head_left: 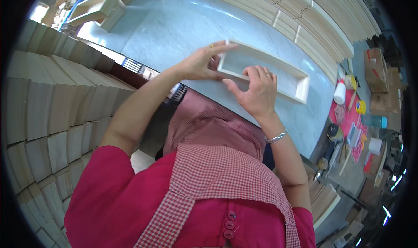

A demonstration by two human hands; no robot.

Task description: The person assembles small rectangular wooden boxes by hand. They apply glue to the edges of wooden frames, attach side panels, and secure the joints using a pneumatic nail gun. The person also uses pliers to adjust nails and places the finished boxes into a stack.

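A long shallow wooden box frame, pale and open-topped, lies on the grey worktable. My left hand grips its near short end, fingers stretched along the end wall. My right hand holds the near long side wall, thumb outside and fingers curled over the rim into the box. A ring shows on each hand and a silver bracelet on the right wrist. My red sleeves and checked apron fill the lower part of the view.
Stacks of pale wooden boards rise at the left. Long wooden slats lie along the table's far edge. More box frames sit at the top left. Bottles, a yellow tape roll and tools crowd a red mat at the right.
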